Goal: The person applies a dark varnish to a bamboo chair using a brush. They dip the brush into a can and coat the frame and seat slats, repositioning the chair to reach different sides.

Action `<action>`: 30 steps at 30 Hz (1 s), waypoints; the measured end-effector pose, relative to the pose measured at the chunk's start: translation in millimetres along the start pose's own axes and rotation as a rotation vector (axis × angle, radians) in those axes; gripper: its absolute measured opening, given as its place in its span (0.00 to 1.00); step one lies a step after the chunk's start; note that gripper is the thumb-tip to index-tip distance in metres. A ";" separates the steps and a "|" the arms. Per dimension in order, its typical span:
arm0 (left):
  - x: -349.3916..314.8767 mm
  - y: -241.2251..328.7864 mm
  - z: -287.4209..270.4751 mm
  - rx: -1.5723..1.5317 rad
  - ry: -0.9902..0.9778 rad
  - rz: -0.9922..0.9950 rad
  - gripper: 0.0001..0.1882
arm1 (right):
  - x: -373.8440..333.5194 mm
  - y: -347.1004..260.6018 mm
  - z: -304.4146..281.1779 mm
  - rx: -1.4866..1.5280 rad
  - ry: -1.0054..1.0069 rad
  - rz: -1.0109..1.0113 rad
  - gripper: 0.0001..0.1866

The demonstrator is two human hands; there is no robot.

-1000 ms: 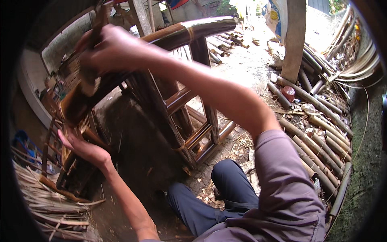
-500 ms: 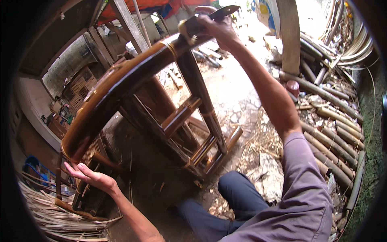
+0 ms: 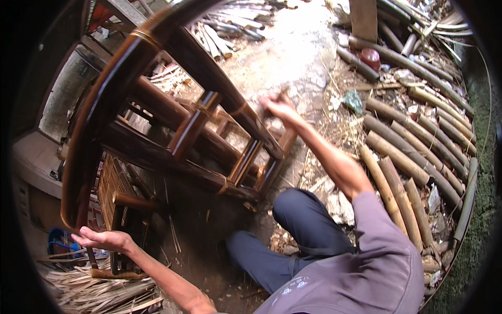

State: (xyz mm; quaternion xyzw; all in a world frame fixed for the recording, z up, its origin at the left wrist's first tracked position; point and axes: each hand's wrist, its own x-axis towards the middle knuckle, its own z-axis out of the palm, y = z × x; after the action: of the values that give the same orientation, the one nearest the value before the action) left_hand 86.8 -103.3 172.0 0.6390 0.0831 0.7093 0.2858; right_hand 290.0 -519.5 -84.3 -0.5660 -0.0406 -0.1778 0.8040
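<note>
— At the far left of the yard, a blue tub (image 3: pixel 55 243) sits near a heap of pale strips (image 3: pixel 104 288). Where does your nearer hand appear?

— Just above that heap. Your left hand (image 3: pixel 107 240) is turned palm up, its fingers loosely extended and unclosed, the fingertips at the lower end of a curved brown rail (image 3: pixel 97 104). How much of the rail's weight they bear, you cannot be told from this view.

— And the piece that rail belongs to?

— The frame (image 3: pixel 193 125), built of glossy brown poles, stands tilted in front of you, reaching from the left side of the picture to its middle. A slatted piece (image 3: pixel 111 193) shows behind it, beyond your left wrist.

— Farther right?

— Your right hand (image 3: pixel 282 111), well apart from the left, is near the frame's right side. It is blurred; whether its fingers are closed on something, one cannot tell. Your dark trousers (image 3: pixel 311 225) show below, knees bent.

— And at the right edge?

— A green bag (image 3: pixel 353 101) lies on the littered ground, with a red pot (image 3: pixel 369 58) beyond it. Cut poles (image 3: pixel 396 158) lie in rows beside you, bordered by a mossy wall (image 3: pixel 483 172).
</note>
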 end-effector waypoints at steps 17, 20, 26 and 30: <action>37.1 -35.7 -13.4 -0.001 -0.064 0.093 0.37 | -87.4 236.5 -132.5 -0.208 -0.018 0.059 0.09; 36.1 -43.3 -8.0 -0.032 -0.085 0.103 0.38 | -3.8 210.9 -171.0 -0.617 0.123 -0.069 0.08; 27.0 -21.2 -6.1 -0.087 -0.078 0.059 0.39 | 16.8 175.3 -159.3 -0.506 -0.707 0.033 0.11; 24.6 -24.6 2.6 -0.103 -0.069 0.066 0.37 | 31.0 184.5 -170.9 -1.087 0.054 -0.067 0.08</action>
State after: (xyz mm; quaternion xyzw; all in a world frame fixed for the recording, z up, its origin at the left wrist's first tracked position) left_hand 96.2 -71.1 181.7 0.6498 0.0156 0.6994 0.2973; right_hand 357.0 -630.4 -302.1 -0.8937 0.0596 -0.2132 0.3902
